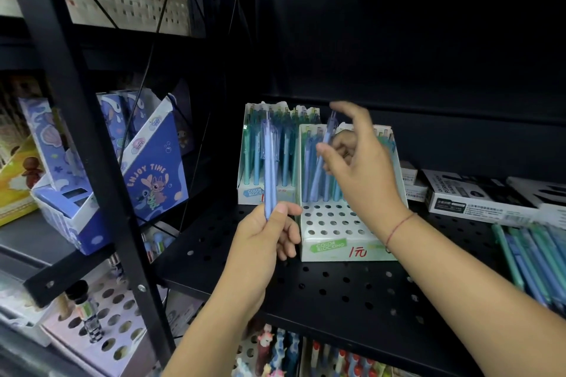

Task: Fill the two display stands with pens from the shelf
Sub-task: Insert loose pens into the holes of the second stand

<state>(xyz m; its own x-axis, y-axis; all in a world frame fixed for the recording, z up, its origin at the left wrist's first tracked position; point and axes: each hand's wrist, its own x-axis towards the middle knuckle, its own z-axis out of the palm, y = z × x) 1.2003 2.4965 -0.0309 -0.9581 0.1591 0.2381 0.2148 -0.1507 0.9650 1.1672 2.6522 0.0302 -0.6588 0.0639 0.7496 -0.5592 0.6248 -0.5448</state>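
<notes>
Two white display stands sit on the black perforated shelf (321,288). The back stand (251,193) is packed with blue and green pens. The front stand (333,236) has pens in its back rows and bare holes in front. My left hand (263,232) grips a light-blue pen (270,168) upright in front of the back stand. My right hand (364,168) hovers over the front stand and pinches another blue pen (325,147), whose lower end is among the standing pens. A pile of loose blue and green pens (533,257) lies on the shelf at the right edge.
Black-and-white boxes (477,196) lie behind the pen pile. A black shelf post (85,144) runs down the left. Beyond it stand blue cartoon-printed boxes (153,174). Lower shelves hold a perforated stand (101,324) and colourful novelty pens (275,352).
</notes>
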